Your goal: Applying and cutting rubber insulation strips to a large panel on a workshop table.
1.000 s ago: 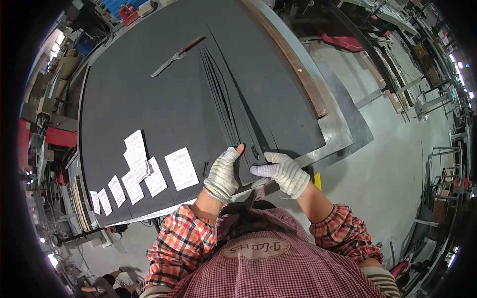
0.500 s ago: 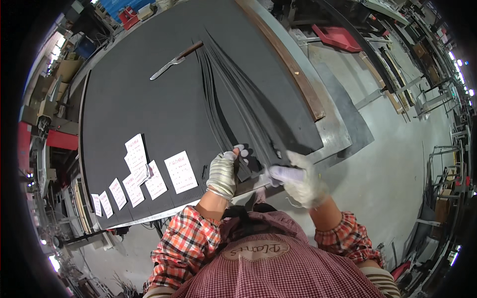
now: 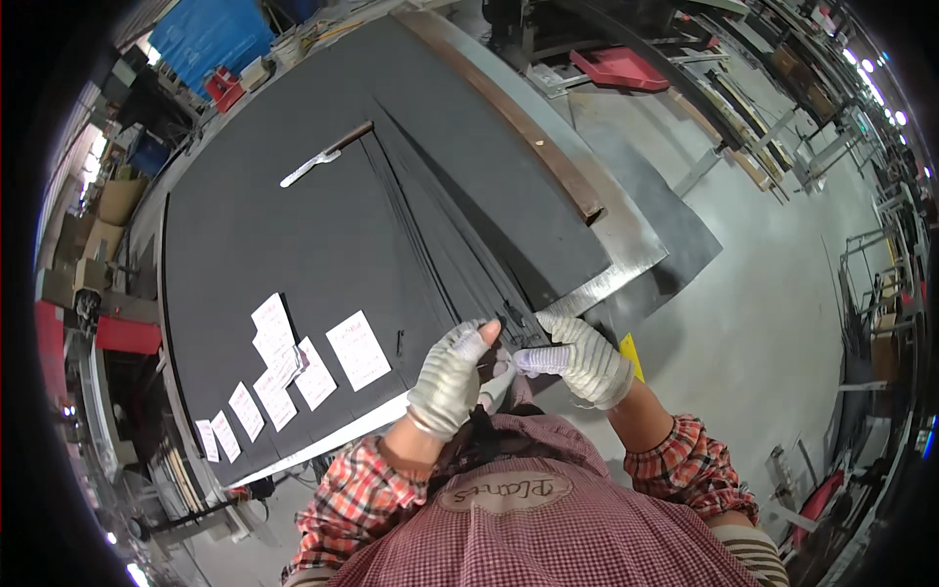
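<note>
A bundle of long, thin black strips (image 3: 452,223) runs down the dark table to my two gloved hands at its near edge. My left hand (image 3: 453,380), in a pale striped glove with a bare thumb tip, is curled closed at the strips' near ends. My right hand (image 3: 579,362), gloved alike, pinches the near ends on the other side, thumb toward the left hand. What lies inside the fingers is partly hidden. Beyond the hands, a knife (image 3: 327,156) with a brown handle lies at the strips' far end.
Several white printed paper slips (image 3: 358,350) lie along the table's near left. A brown bar (image 3: 509,122) edges the dark table top (image 3: 264,225) on the right. A red tray (image 3: 619,68) stands far right. Beside my right hand shows a yellow piece (image 3: 633,357).
The view has shifted, so the table and knife appear lower. My hands have come closer together at the table edge, and the strips lie flatter and narrower. The yellow piece has come into view.
</note>
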Action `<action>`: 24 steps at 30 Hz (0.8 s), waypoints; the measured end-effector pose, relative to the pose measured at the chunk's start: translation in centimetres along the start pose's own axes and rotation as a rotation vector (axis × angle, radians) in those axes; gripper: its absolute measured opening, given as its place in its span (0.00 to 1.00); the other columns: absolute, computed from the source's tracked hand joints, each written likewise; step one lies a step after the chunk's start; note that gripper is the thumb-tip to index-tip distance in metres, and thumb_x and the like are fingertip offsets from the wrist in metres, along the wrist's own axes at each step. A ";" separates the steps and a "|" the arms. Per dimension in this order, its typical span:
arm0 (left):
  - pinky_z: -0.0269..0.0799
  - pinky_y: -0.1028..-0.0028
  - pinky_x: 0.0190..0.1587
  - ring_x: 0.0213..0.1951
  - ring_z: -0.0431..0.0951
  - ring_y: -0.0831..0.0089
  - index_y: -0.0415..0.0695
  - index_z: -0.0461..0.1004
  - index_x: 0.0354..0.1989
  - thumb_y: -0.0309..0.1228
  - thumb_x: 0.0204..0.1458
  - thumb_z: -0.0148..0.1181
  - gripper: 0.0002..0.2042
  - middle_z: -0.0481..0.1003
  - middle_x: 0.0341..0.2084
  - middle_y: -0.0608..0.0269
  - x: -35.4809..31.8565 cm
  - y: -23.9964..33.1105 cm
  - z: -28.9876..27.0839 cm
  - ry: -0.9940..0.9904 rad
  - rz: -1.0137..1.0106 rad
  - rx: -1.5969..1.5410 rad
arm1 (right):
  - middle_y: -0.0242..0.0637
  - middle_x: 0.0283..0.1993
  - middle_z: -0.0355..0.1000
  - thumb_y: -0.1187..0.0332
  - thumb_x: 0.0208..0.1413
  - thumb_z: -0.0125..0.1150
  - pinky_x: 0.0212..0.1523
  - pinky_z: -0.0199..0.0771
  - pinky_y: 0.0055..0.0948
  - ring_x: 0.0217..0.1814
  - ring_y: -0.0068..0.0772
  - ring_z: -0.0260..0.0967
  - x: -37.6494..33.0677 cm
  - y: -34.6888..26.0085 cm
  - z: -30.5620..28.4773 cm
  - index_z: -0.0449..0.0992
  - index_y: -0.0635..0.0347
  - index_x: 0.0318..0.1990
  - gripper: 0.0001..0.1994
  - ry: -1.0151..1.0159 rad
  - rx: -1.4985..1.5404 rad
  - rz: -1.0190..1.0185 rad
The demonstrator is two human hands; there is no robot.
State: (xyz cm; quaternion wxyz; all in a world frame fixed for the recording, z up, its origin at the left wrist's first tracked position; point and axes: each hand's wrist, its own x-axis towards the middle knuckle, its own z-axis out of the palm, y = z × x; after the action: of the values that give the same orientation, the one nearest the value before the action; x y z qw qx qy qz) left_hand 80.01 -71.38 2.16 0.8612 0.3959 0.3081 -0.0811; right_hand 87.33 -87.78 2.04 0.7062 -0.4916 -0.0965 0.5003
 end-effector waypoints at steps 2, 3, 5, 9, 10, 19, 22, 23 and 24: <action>0.66 0.75 0.20 0.19 0.70 0.75 0.43 0.70 0.28 0.35 0.47 0.63 0.11 0.70 0.19 0.65 1.1 -0.1 -0.2 -0.040 0.001 -0.043 | 0.33 0.36 0.73 0.72 0.50 0.62 0.40 0.71 0.20 0.38 0.23 0.71 -0.4 0.2 0.8 0.71 0.62 0.44 0.13 0.064 0.034 -0.037; 0.68 0.73 0.21 0.20 0.70 0.74 0.43 0.70 0.25 0.35 0.47 0.64 0.10 0.70 0.19 0.64 1.4 -0.3 -0.5 -0.012 -0.017 -0.085 | 0.35 0.38 0.73 0.72 0.51 0.61 0.42 0.70 0.21 0.40 0.24 0.70 -0.4 0.4 1.1 0.71 0.64 0.45 0.13 0.090 -0.002 -0.038; 0.69 0.72 0.22 0.20 0.70 0.73 0.43 0.70 0.25 0.34 0.47 0.64 0.10 0.70 0.19 0.64 1.7 -0.6 -1.3 0.008 -0.081 -0.127 | 0.35 0.38 0.73 0.73 0.51 0.60 0.44 0.70 0.21 0.40 0.24 0.70 -0.5 0.7 1.5 0.71 0.64 0.45 0.13 0.078 -0.016 -0.052; 0.74 0.66 0.32 0.27 0.73 0.66 0.43 0.70 0.31 0.33 0.47 0.62 0.09 0.72 0.25 0.61 1.7 -1.0 -2.8 -0.065 -0.208 -0.206 | 0.36 0.40 0.73 0.75 0.52 0.58 0.48 0.68 0.22 0.43 0.25 0.70 -0.6 1.5 1.7 0.71 0.66 0.45 0.12 0.061 0.073 -0.079; 0.76 0.62 0.38 0.33 0.76 0.62 0.44 0.70 0.35 0.34 0.47 0.61 0.11 0.75 0.31 0.58 1.7 -1.1 -2.9 -0.056 -0.233 -0.227 | 0.36 0.40 0.73 0.75 0.52 0.58 0.48 0.68 0.22 0.43 0.25 0.70 -0.6 1.7 1.7 0.71 0.66 0.45 0.12 0.069 0.074 -0.078; 0.77 0.65 0.36 0.30 0.76 0.64 0.42 0.71 0.34 0.36 0.47 0.61 0.11 0.76 0.30 0.57 3.7 -1.2 -3.0 -0.121 -0.180 -0.163 | 0.34 0.42 0.74 0.77 0.51 0.58 0.50 0.67 0.23 0.45 0.23 0.70 -0.3 2.0 1.9 0.71 0.64 0.46 0.14 0.115 0.054 -0.062; 0.77 0.65 0.34 0.28 0.76 0.64 0.43 0.71 0.33 0.37 0.48 0.61 0.11 0.76 0.28 0.58 4.1 -1.1 -2.8 -0.061 -0.148 -0.044 | 0.34 0.43 0.74 0.77 0.51 0.59 0.50 0.67 0.23 0.45 0.23 0.69 -0.3 2.0 1.6 0.71 0.64 0.46 0.14 0.112 0.002 -0.095; 0.77 0.65 0.34 0.28 0.76 0.64 0.43 0.71 0.33 0.37 0.48 0.61 0.11 0.76 0.28 0.58 4.1 -1.1 -2.8 -0.081 -0.162 -0.045 | 0.34 0.42 0.74 0.76 0.51 0.59 0.50 0.67 0.23 0.45 0.22 0.69 -0.3 1.9 1.5 0.71 0.65 0.47 0.14 0.109 0.023 -0.068; 0.76 0.65 0.34 0.29 0.76 0.65 0.43 0.71 0.34 0.36 0.48 0.61 0.11 0.76 0.28 0.58 4.1 -1.2 -2.7 -0.098 -0.166 -0.099 | 0.34 0.42 0.74 0.76 0.51 0.59 0.50 0.67 0.22 0.45 0.22 0.69 -0.3 1.9 1.4 0.71 0.65 0.47 0.14 0.106 0.045 -0.041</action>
State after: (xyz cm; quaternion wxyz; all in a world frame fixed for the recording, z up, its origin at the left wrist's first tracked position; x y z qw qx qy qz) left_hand 81.58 -69.73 -2.40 0.8841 0.3215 0.3010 -0.1562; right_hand 85.10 -87.18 1.34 0.7313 -0.4992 -0.0580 0.4610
